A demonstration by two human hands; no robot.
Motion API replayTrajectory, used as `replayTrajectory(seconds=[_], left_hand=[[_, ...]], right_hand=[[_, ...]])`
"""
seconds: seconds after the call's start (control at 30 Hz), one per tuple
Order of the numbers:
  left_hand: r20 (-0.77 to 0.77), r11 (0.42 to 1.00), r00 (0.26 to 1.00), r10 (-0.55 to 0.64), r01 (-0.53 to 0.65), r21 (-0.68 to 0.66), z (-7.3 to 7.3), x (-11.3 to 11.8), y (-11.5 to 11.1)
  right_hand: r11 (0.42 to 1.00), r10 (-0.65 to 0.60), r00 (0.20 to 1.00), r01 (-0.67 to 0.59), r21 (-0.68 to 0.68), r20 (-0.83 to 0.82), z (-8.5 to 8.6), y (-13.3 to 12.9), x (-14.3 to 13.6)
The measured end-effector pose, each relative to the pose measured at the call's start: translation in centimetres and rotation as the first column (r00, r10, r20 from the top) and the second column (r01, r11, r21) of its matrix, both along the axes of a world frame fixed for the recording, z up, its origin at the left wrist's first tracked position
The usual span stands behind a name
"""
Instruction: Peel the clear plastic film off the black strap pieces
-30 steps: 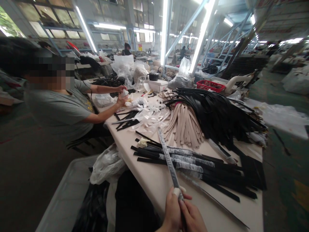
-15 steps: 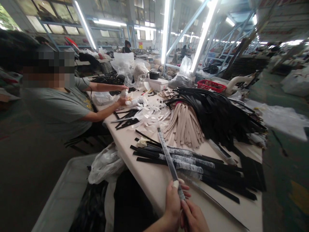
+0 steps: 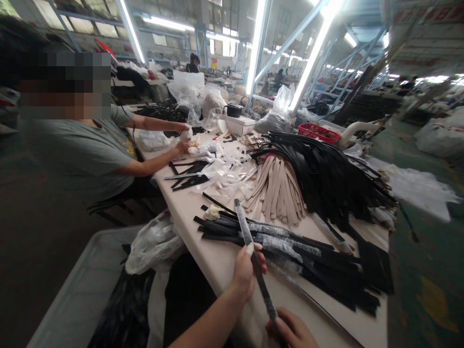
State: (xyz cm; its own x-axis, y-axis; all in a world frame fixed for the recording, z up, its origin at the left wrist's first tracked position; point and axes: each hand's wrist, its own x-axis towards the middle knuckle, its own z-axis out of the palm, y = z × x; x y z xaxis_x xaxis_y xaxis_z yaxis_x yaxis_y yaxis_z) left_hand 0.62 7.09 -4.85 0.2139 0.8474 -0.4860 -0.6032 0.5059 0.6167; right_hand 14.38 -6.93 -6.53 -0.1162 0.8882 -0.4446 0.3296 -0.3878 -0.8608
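A long black strap (image 3: 261,282), partly wrapped in clear plastic film, slants across the front of the table between my hands. My left hand (image 3: 247,268) is closed around its middle, the thumb lying on top and a pale cover on the thumb tip. Lower down, my right hand (image 3: 292,330) pinches the strap near the bottom edge of the view; the strap's near end is hidden there. Just beyond lies a pile of black straps (image 3: 224,230), several with film (image 3: 279,243) around their middles.
Bundled beige strips (image 3: 273,193) and a heap of black straps (image 3: 326,169) lie farther back. At left, a co-worker (image 3: 97,154) handles small items beside crumpled plastic (image 3: 232,169). A grey bin (image 3: 78,275) stands below the table's left edge.
My left hand has slid up along the strap, away from my right hand. The right hand has shifted slightly down and the view has moved a little.
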Motion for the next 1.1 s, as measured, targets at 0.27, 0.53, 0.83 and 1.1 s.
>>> replayTrajectory(seconds=[0.27, 0.53, 0.83, 1.1], left_hand=[[-0.02, 0.959, 0.983, -0.184, 0.184, 0.214, 2.1, 0.3, -4.5], [-0.097, 0.903, 0.928, -0.36, 0.373, 0.213, 2.2, -1.6, -3.4], [-0.231, 0.849, 0.947, -0.222, 0.304, 0.433, 5.6, -0.6, 6.5], [-0.292, 0.749, 0.838, -0.462, 0.544, 0.377, 0.3, 0.4, 2.6]], right_hand=[[0.951, -0.234, 0.971, 0.24, 0.197, -0.055, 8.2, 18.6, -0.9], [0.977, -0.07, 0.97, 0.114, 0.18, -0.234, 9.1, 28.5, -1.7], [0.927, -0.042, 0.979, 0.112, 0.358, -0.199, 13.4, 24.9, -0.3], [0.767, -0.275, 0.947, 0.321, 0.555, -0.168, 16.9, 24.3, 5.6]])
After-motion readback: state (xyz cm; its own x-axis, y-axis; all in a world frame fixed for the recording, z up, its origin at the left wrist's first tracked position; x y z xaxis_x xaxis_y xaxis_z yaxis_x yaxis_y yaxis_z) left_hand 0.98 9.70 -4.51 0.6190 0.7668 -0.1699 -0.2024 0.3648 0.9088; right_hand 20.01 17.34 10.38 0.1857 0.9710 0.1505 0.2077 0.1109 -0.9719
